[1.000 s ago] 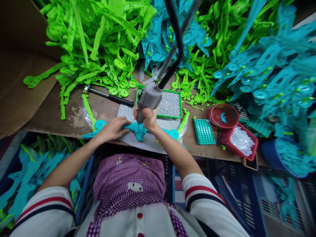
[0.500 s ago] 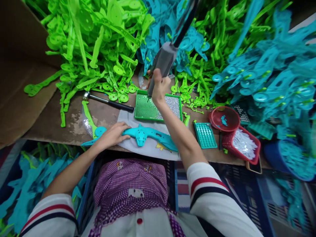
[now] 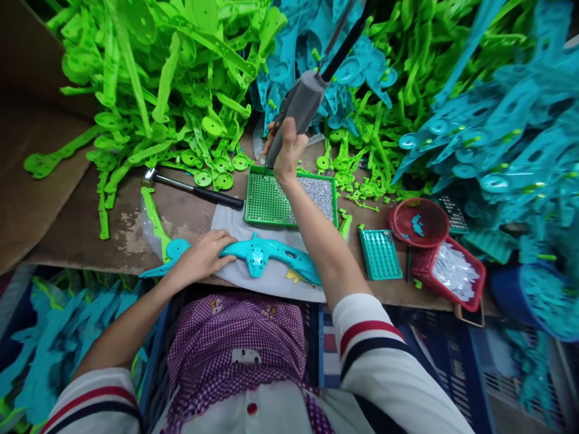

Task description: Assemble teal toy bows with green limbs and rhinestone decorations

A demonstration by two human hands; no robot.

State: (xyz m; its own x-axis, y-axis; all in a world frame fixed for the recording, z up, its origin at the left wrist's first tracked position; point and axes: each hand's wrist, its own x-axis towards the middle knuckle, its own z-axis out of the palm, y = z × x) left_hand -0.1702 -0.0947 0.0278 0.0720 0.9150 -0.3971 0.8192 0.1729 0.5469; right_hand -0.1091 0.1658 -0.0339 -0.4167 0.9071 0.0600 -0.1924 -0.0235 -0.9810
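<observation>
My right hand (image 3: 289,154) is wrapped round a grey electric screwdriver (image 3: 304,102), which slants with its cable end up and its tip down. The tip is over the left part of a green tray (image 3: 266,196) full of small holes, with a heap of small silvery screws (image 3: 319,193) at its right side. My left hand (image 3: 205,256) grips a long turquoise plastic piece (image 3: 280,253) that lies across a pale cloth (image 3: 253,286) at the table's front edge. My right forearm passes in front of the tray and hides the piece's right end.
A hammer (image 3: 194,190) lies left of the tray. Piles of lime-green parts (image 3: 194,90) and turquoise parts (image 3: 493,132) rise behind. To the right are a small teal tray (image 3: 380,254), a red bowl (image 3: 418,223), a red basket (image 3: 425,274) of whitish pieces and a blue tub (image 3: 506,292).
The view has shifted slightly. My right hand has moved the screwdriver tip a little to the left over the tray. My left hand stays on the turquoise piece.
</observation>
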